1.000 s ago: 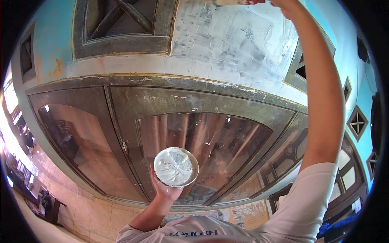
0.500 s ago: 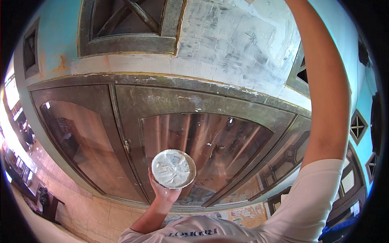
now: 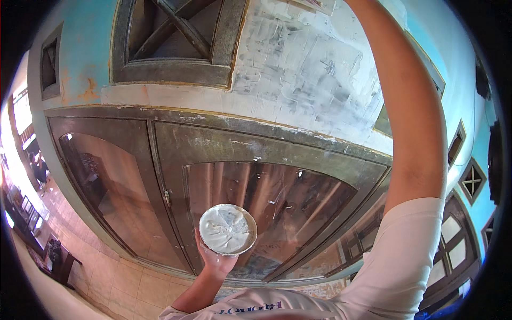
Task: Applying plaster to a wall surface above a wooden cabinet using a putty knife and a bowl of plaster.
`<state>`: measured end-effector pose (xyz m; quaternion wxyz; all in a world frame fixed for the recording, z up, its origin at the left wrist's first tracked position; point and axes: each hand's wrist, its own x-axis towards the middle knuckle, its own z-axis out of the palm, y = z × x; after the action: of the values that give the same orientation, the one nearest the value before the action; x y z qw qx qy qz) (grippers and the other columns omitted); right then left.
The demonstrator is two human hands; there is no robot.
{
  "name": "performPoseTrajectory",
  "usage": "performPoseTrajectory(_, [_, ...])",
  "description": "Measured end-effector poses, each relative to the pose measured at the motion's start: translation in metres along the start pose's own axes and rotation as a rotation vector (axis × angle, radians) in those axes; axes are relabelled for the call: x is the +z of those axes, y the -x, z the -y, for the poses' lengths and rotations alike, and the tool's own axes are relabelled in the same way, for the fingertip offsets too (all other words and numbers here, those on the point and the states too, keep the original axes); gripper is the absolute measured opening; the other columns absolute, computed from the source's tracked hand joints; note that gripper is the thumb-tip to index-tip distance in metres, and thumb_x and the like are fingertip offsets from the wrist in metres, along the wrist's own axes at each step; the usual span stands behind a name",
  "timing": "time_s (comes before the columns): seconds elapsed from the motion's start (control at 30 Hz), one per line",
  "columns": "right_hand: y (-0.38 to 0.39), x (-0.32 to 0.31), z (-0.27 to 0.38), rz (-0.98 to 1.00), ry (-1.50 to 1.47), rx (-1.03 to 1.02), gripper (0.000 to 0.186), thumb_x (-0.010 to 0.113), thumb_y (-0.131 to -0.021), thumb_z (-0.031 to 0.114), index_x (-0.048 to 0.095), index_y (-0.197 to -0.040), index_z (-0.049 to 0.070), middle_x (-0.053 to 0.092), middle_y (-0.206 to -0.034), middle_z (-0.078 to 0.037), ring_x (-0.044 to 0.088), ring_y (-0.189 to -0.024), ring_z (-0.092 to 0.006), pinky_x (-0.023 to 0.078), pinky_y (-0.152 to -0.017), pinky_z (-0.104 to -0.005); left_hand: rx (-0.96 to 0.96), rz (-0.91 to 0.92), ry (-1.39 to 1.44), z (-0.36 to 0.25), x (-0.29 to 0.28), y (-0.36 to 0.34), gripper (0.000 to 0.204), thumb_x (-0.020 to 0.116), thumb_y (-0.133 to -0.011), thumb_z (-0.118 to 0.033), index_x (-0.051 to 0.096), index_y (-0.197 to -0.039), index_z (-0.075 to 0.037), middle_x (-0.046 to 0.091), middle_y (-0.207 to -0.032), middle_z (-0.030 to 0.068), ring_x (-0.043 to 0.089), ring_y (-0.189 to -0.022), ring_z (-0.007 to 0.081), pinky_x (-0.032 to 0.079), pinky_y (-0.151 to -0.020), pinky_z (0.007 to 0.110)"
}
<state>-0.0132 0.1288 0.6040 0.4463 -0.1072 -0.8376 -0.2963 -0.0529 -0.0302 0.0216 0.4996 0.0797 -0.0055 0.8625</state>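
My left hand (image 3: 217,262) supports a round bowl (image 3: 255,242) from below and from its left side. Thick white paste (image 3: 226,230), like wall putty, fills it, with creases running to a greyish patch near the middle. My right arm (image 3: 413,117) stretches up toward the wall, and its hand lies past the upper edge of the picture. Beside the wrist, a flat pale piece (image 3: 316,5) pokes in at the top, cut off; its kind cannot be made out. White-and-grey smeared coating covers the wall panel (image 3: 298,64) below it.
Ahead stands a brown wooden door frame (image 3: 213,136) with glass panes, brown curtains behind one. A crossed wooden vent (image 3: 176,72) is set in the wall at upper left. Tiled floor (image 3: 122,277) and a dark low table (image 3: 64,264) lie at lower left.
My right arm has shifted left across the wall, and the flat pale piece has come into view at the top. The view has tilted slightly upward; my left hand still holds the bowl.
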Motion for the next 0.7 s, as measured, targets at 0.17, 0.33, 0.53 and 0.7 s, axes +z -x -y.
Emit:
performPoseTrajectory(0.17, [-0.007, 0.012, -0.004, -0.065, 0.126, -0.108, 0.039, 0.053, -0.104, 0.035, 0.051, -0.128, 0.005, 0.06, -0.122, -0.017, 0.058, -0.114, -0.0349, 0.043, -0.1, -0.0478, 0.019, 0.005, 0.011, 0.005, 0.009, -0.002, 0.07, 0.038, -0.096, -0.068, 0.053, -0.142, -0.019, 0.055, -0.143, 0.0039, 0.051, -0.132, 0.0318, 0.039, -0.112, 0.052])
performPoseTrajectory(0.33, [-0.012, 0.009, -0.01, -0.183, 0.225, -0.085, 0.033, 0.051, -0.104, 0.036, 0.052, -0.124, 0.009, 0.059, -0.121, -0.015, 0.058, -0.113, -0.0334, 0.036, -0.103, -0.0522, 0.06, -0.054, 0.014, 0.01, 0.013, -0.002, 0.068, 0.043, -0.094, -0.068, 0.054, -0.14, -0.02, 0.055, -0.144, 0.006, 0.051, -0.131, 0.0344, 0.04, -0.11, 0.056])
performPoseTrajectory(0.53, [-0.014, 0.006, -0.012, -0.125, 0.079, -0.064, 0.034, 0.049, -0.104, 0.036, 0.051, -0.126, 0.01, 0.059, -0.12, -0.015, 0.058, -0.111, -0.033, 0.038, -0.101, -0.0514, 0.051, -0.02, -0.008, 0.011, 0.013, -0.001, 0.069, 0.038, -0.095, -0.069, 0.052, -0.142, -0.02, 0.054, -0.144, 0.0032, 0.05, -0.133, 0.0322, 0.037, -0.112, 0.053])
performPoseTrajectory(0.7, [-0.008, 0.012, 0.0, -0.151, 0.221, -0.116, 0.034, 0.049, -0.105, 0.037, 0.051, -0.126, 0.01, 0.059, -0.123, -0.015, 0.059, -0.111, -0.0334, 0.039, -0.1, -0.0507, 0.071, -0.03, -0.026, 0.01, 0.012, -0.001, 0.07, 0.038, -0.095, -0.07, 0.052, -0.143, -0.021, 0.053, -0.145, 0.0027, 0.049, -0.133, 0.0321, 0.037, -0.112, 0.053])
